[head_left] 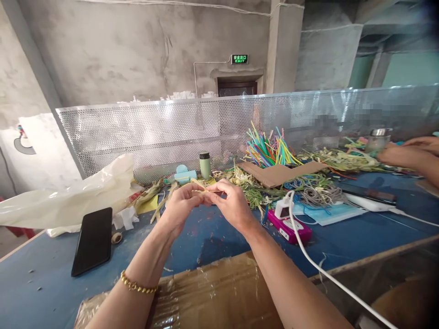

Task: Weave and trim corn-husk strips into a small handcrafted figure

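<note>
My left hand [181, 204] and my right hand [233, 204] meet above the blue table, fingertips together. Both are closed in a pinch on a thin pale-yellow strip [203, 188] that looks like dried husk; the fingers cover most of it. Just beyond the hands lie loose husk strips [240, 177] and a bundle of green strips [254, 196]. A green bottle with a black cap [205, 166] stands behind them, beside a light blue cylinder [185, 176].
Cardboard [212, 292] lies below my forearms. At left are a black phone [92, 242] and a plastic sheet [68, 198]. To the right, a magenta power strip [291, 227] has a white cable. Colourful sticks [270, 148] stand before a perforated metal screen [154, 132]. Another person's hands [404, 153] work far right.
</note>
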A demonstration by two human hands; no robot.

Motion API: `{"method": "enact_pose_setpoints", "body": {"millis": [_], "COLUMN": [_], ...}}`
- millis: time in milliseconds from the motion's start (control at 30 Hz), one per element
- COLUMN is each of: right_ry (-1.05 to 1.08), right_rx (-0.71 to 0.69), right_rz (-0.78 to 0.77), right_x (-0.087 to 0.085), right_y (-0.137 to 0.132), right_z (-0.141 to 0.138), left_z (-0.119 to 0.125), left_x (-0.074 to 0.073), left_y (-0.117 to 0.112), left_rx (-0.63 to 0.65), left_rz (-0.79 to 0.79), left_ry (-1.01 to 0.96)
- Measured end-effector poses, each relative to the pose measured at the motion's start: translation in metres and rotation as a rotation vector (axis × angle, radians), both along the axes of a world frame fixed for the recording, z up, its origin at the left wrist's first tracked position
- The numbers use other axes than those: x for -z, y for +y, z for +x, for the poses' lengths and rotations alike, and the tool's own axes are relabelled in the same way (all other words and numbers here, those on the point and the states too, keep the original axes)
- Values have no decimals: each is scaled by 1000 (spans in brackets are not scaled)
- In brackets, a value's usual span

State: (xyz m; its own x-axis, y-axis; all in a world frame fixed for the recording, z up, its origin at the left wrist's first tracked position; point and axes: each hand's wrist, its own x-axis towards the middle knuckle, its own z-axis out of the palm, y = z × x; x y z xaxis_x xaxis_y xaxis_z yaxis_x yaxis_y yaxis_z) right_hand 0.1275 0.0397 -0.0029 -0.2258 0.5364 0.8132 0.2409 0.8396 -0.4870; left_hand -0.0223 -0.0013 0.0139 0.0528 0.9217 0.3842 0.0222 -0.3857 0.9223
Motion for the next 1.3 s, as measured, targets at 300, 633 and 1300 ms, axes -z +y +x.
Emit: {"method": "enact_pose_setpoints", "body": {"millis": [300,633,1300], "right_ry": [42,55,20], "right_rx": [-186,-151,-148], "right_rz": [-193,-311,-190], "right_x": [2,-7,0], "right_y": [-5,-10,5], "right_z": [-5,2,6], "left_z": [-4,-3,0], "left_x": [8,6,12], "left_y": [7,6,8], "left_rx": [-111,-97,-132], "left_rz": [13,98,94], "left_ry": [64,68,333]}}
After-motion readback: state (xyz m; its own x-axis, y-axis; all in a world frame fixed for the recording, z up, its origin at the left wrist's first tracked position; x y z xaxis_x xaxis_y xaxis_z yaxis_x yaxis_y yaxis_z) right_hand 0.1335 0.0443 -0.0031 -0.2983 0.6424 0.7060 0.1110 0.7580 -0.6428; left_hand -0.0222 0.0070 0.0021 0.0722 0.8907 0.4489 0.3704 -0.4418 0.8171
